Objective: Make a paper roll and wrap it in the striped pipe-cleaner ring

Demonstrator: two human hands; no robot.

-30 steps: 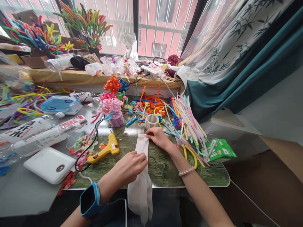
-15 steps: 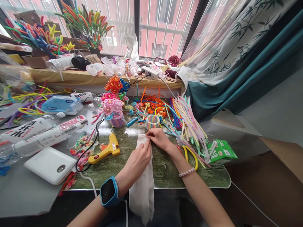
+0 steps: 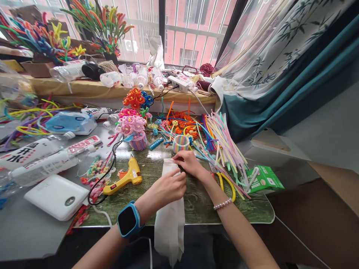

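The green wood-grain tabletop (image 3: pixel 196 203) carries everything, and its front edge lets a long strip of folded white tissue paper (image 3: pixel 169 220) hang over toward the person's lap; the strip's far end lies flat on the tabletop near the middle. To the left lie two clear plastic water bottles (image 3: pixel 42 160) on their sides — large black Chinese characters and a red label band show, but the words cannot be read. Behind them sits a pale blue pack of wet wipes (image 3: pixel 71 123), its print too small to tell. A fan of pastel pipe cleaners (image 3: pixel 224 144) spreads at the right, ending beside a small green carton (image 3: pixel 265 179) whose white lettering is unreadable. A white power bank (image 3: pixel 56 196) lies at the near left, and a yellow hot glue gun (image 3: pixel 126 177) just left of the tissue.

The left hand (image 3: pixel 168 186), a blue smartwatch (image 3: pixel 128 220) on its wrist, pinches the tissue partway down the strip, its grip closed on the paper. The right hand (image 3: pixel 190 162) presses fingertips on the strip's far end — its grip is down on the paper rather than curled around it.

Half a second back the left hand was up at the far end, touching the right; now it sits lower down the strip.
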